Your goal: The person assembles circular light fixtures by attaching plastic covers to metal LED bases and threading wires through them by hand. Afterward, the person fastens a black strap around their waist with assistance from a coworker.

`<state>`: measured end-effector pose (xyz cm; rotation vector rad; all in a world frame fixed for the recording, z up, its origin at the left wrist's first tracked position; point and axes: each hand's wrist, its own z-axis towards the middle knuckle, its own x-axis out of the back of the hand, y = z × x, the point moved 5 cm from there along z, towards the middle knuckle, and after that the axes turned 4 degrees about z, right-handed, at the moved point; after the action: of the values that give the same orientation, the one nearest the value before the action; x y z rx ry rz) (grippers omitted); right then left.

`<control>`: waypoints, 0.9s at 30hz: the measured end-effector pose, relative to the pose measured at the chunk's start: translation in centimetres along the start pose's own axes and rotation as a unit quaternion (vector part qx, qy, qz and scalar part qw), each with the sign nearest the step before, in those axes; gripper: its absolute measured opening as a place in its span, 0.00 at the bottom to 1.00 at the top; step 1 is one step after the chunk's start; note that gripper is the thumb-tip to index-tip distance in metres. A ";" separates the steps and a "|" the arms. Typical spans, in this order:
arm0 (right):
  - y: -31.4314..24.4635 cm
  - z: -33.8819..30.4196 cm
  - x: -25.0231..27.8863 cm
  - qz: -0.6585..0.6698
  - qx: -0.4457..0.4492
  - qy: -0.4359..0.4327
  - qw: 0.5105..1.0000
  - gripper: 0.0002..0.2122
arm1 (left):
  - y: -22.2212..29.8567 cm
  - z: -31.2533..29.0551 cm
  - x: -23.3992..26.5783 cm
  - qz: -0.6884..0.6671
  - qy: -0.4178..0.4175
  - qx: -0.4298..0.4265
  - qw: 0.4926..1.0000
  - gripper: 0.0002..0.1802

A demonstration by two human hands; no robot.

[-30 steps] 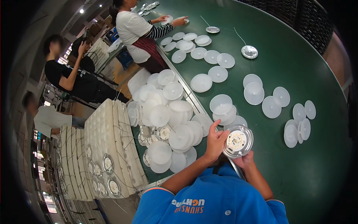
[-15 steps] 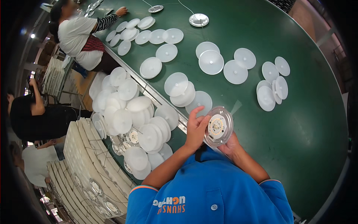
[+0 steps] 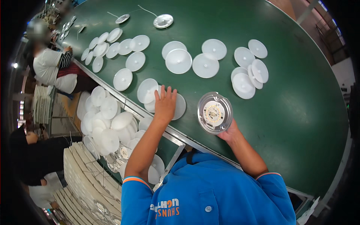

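My right hand [image 3: 230, 131] holds a round LED lamp base [image 3: 215, 113] by its lower right edge. This silvery base has a clear rim and a white disc of small yellow LEDs, facing up. My left hand [image 3: 165, 106] is spread over a small cluster of translucent white lamp covers [image 3: 147, 90] near the bench's front edge. Its fingers are apart and hide part of the covers under them; I cannot tell whether they touch. One white cover [image 3: 179, 107] shows just right of that hand.
More white covers lie in groups across the green bench [image 3: 292, 123]. Two silvery lamp bases with wires, one of them at the far side [image 3: 163, 21], lie beyond. A heap of covers [image 3: 108, 108] fills a lower surface at left. A co-worker [image 3: 48, 63] sits at far left.
My left hand has let go of the lamp base and moved left to the covers. The right hand still holds the base. My view has shifted to the right.
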<state>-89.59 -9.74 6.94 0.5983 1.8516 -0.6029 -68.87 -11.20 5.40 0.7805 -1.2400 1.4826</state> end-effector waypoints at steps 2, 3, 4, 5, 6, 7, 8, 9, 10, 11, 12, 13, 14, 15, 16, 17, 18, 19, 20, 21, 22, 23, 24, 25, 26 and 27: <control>-0.3 -0.2 1.3 0.005 0.000 -0.008 1.000 0.18 | 0.5 1.0 -0.2 -0.004 0.021 -0.017 1.000 0.34; -0.2 -0.3 1.3 0.023 -0.009 -0.022 0.999 0.18 | 1.0 1.5 0.0 -0.020 -0.040 -0.044 0.998 0.32; -0.1 -0.3 1.1 0.040 -0.018 -0.039 0.998 0.18 | 1.1 2.0 0.6 -0.034 -0.099 -0.069 0.992 0.30; 0.0 -0.2 1.2 0.055 -0.021 -0.033 0.998 0.18 | 0.6 2.5 1.9 -0.033 -0.098 -0.073 0.992 0.30; 0.3 -0.2 1.4 0.056 -0.020 -0.033 0.998 0.18 | 0.1 2.7 3.2 -0.048 -0.134 -0.072 0.987 0.29; 0.5 -0.3 1.6 0.079 -0.026 -0.049 0.995 0.18 | -0.2 2.7 4.3 -0.065 -0.169 -0.071 0.981 0.28; 0.7 -0.6 1.5 0.102 -0.032 -0.066 0.992 0.18 | -0.2 2.5 5.9 -0.066 -0.167 -0.070 0.981 0.28; 0.8 -0.7 1.4 0.103 -0.032 -0.066 0.992 0.18 | -0.7 2.2 6.7 -0.160 -0.208 -0.015 0.965 0.25; 1.0 -0.9 1.3 0.103 -0.027 -0.050 0.993 0.18 | -0.9 1.5 6.8 -0.252 -0.246 0.042 0.935 0.23; 1.1 -1.1 1.3 0.102 -0.023 -0.035 0.994 0.18 | -0.4 0.5 6.7 -0.252 -0.246 0.043 0.935 0.23; 1.5 -1.2 1.3 0.104 -0.026 -0.036 0.994 0.18 | -0.7 -1.2 6.9 -0.420 -0.173 0.168 0.875 0.17; 1.7 -1.3 1.3 0.103 -0.038 -0.049 0.993 0.18 | -0.8 -3.2 6.8 -0.568 -0.087 0.286 0.767 0.11; 2.0 -1.4 1.2 0.103 -0.050 -0.062 0.991 0.19 | 0.1 -4.4 6.8 -0.567 -0.087 0.290 0.766 0.11; 2.3 -1.6 0.9 0.104 -0.060 -0.075 0.990 0.19 | 1.3 -5.8 6.4 -0.728 -0.076 0.336 0.592 0.14; 2.5 -1.7 0.7 0.103 -0.065 -0.074 0.990 0.19 | 2.7 -6.8 6.5 -0.848 -0.060 0.360 0.385 0.17; 2.6 -1.7 0.4 0.099 -0.068 -0.075 0.990 0.19 | 3.6 -7.8 7.2 -0.868 -0.080 0.363 0.329 0.25; 2.7 -1.8 0.2 0.095 -0.068 -0.075 0.990 0.19 | 3.9 -8.5 8.1 -0.868 -0.079 0.365 0.327 0.25; 2.8 -1.9 0.4 0.090 -0.072 -0.064 0.991 0.20 | 4.3 -8.9 9.1 -0.892 -0.070 0.332 0.299 0.26; 2.9 -2.0 0.3 0.090 -0.073 -0.062 0.991 0.20 | 4.7 -9.4 9.8 -0.914 -0.061 0.297 0.271 0.28; 3.1 -2.2 0.0 0.092 -0.079 -0.068 0.990 0.20 | 4.8 -10.1 10.0 -0.914 -0.060 0.298 0.269 0.28; 3.4 -2.5 -0.4 0.095 -0.084 -0.075 0.989 0.20 | 4.7 -10.7 10.5 -0.917 -0.051 0.271 0.288 0.31; 3.7 -2.8 -0.5 0.094 -0.078 -0.066 0.990 0.19 | 4.7 -11.1 10.9 -0.919 -0.041 0.244 0.307 0.34; 4.0 -2.9 -0.6 0.092 -0.079 -0.064 0.990 0.19 | 4.8 -11.4 11.4 -0.919 -0.040 0.245 0.305 0.34; 4.4 -3.0 -0.7 0.090 -0.091 -0.060 0.990 0.19 | 5.0 -11.3 12.5 -0.937 -0.045 0.219 0.268 0.37; 4.7 -3.1 -0.9 0.088 -0.103 -0.057 0.989 0.19 | 5.3 -11.4 13.2 -0.952 -0.050 0.193 0.231 0.40; 5.0 -3.4 -1.5 0.082 -0.108 -0.070 0.988 0.18 | 5.5 -11.7 13.1 -0.952 -0.049 0.194 0.229 0.40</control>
<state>-88.18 -3.98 8.77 0.5434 1.6901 -0.3217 -76.36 3.91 12.67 1.5945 0.6569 -0.5888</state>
